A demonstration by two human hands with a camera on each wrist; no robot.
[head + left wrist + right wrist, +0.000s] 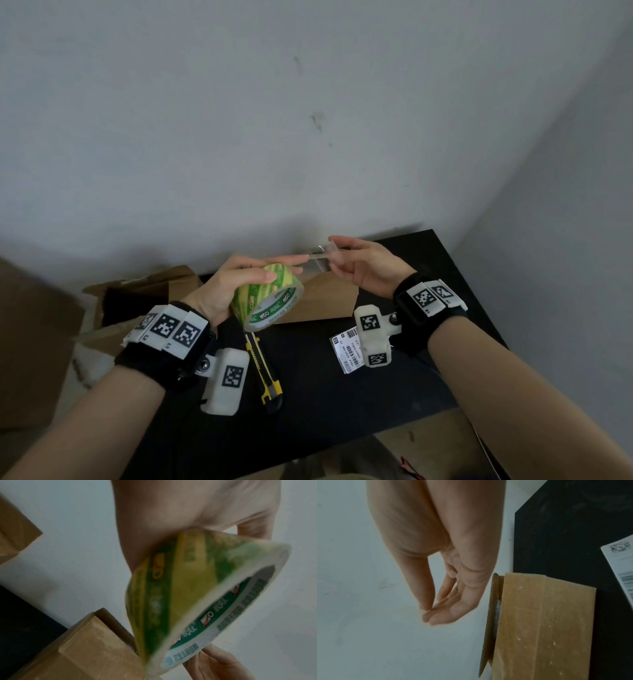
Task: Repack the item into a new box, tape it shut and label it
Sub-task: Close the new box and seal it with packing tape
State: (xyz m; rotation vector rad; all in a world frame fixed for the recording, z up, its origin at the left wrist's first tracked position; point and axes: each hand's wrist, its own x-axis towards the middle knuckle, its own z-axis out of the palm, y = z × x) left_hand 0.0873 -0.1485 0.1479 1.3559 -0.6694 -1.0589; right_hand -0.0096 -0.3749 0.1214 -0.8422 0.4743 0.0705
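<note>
While left fingers (pixel 260 274) grip the tape roll (pixel 269 298), right fingers (pixel 337 248) pinch its strip (pixel 317 257).

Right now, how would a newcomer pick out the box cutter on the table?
Start at the black table and find the left hand gripping the tape roll. Directly below the roll lies the box cutter, the only long, narrow yellow-and-black thing there.

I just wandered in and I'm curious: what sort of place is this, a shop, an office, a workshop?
Probably a makeshift packing corner in a plain room, not a shop. A small black table stands against a bare wall, with a cardboard box, a printed barcode label and a yellow utility knife on it; the left hand holds a tape roll.
</note>
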